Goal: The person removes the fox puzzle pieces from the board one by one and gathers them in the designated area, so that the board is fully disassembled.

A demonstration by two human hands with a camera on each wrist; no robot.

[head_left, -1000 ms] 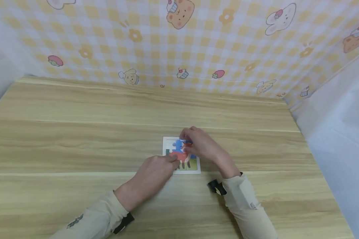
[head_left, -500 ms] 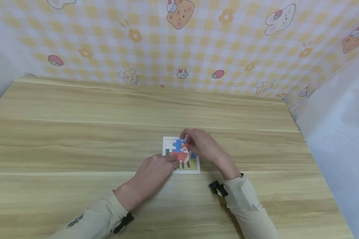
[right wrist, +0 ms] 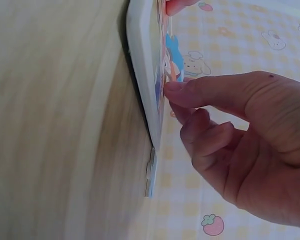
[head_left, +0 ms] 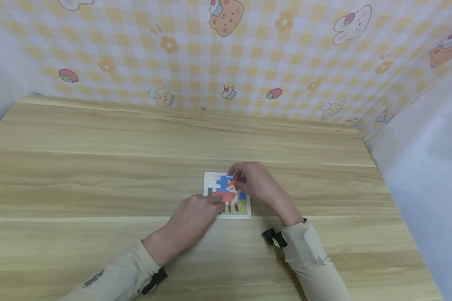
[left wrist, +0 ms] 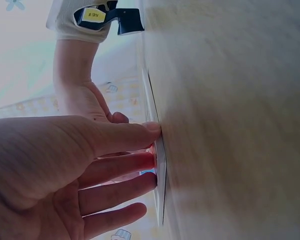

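Checked yellow wallpaper with cartoon animals is rising behind the wooden table [head_left: 98, 175] where we are working on a small square puzzle board [head_left: 209, 179] showing a fox picture. Our left hand [head_left: 193, 217] is pressing straight, relaxed fingers [left wrist: 125, 137] on the board's near-left corner, gripping nothing. Just beyond them, our right hand [head_left: 254, 182] is curling over the far-right part, thumb tip [right wrist: 172, 89] touching a piece there; we cannot tell whether it is pinching it.
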